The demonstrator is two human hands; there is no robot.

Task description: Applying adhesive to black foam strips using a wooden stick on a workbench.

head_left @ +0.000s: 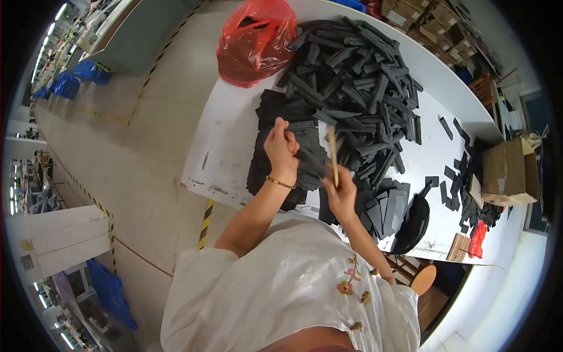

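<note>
My left hand (281, 149), with a beaded bracelet at the wrist, is above a layered stack of flat black pieces (261, 167). Its fingers are curled together, and whatever they may pinch is hidden. To its right, my right hand (342, 196) grips a pale wooden stick (332, 149) that points up and away from me. The stick's far end is slightly blurred. Beyond both hands lies a big heap of dark rolled or folded strips (358, 82). Flat dark grey pieces (384, 211) are fanned out to the right of my right hand.
A red plastic bag (258, 44) sits at the white table's (220, 126) far left. On the right are a black pouch (414, 223), scattered small black pieces (451, 176), an open cardboard box (507, 173) and a red bag (478, 240). A wooden stool (423, 278) stands below the edge.
</note>
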